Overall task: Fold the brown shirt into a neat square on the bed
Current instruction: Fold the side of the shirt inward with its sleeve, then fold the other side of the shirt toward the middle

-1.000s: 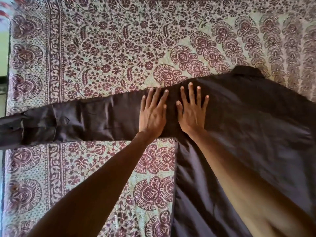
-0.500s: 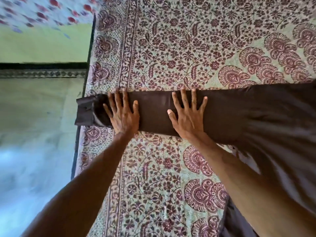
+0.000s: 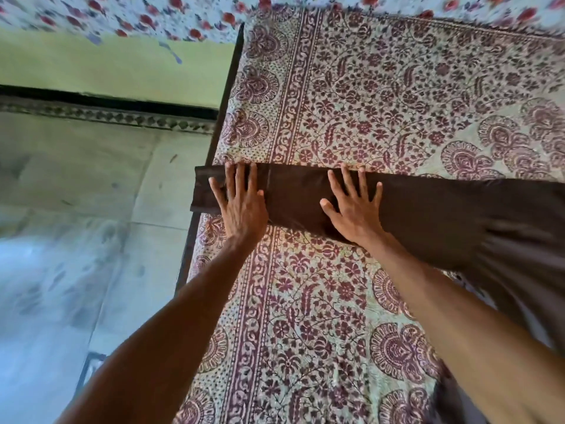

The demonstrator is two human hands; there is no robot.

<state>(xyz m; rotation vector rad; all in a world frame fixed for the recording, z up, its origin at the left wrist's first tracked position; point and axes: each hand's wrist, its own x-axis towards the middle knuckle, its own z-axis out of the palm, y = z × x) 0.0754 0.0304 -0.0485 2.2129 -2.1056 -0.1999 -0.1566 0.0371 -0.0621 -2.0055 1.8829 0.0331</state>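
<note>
The brown shirt (image 3: 443, 215) lies spread on the bed (image 3: 351, 102), which is covered by a maroon floral sheet. Its long sleeve stretches left, and the cuff (image 3: 203, 191) hangs just over the bed's left edge. My left hand (image 3: 241, 203) presses flat on the sleeve near the cuff, fingers straight. My right hand (image 3: 354, 209) presses flat further along the sleeve, fingers spread. The shirt's body runs off the frame at the right, partly hidden under my right forearm.
The bed's dark frame edge (image 3: 214, 148) runs down the left side of the sheet. Beyond it lies a grey tiled floor (image 3: 76, 240) and a yellow-green wall (image 3: 107, 65). A red-flowered cloth (image 3: 153, 13) lies along the top.
Both hands slid left along the sleeve from the shoulder area to the cuff end, pressing flat. The view has followed to the bed's left edge.
</note>
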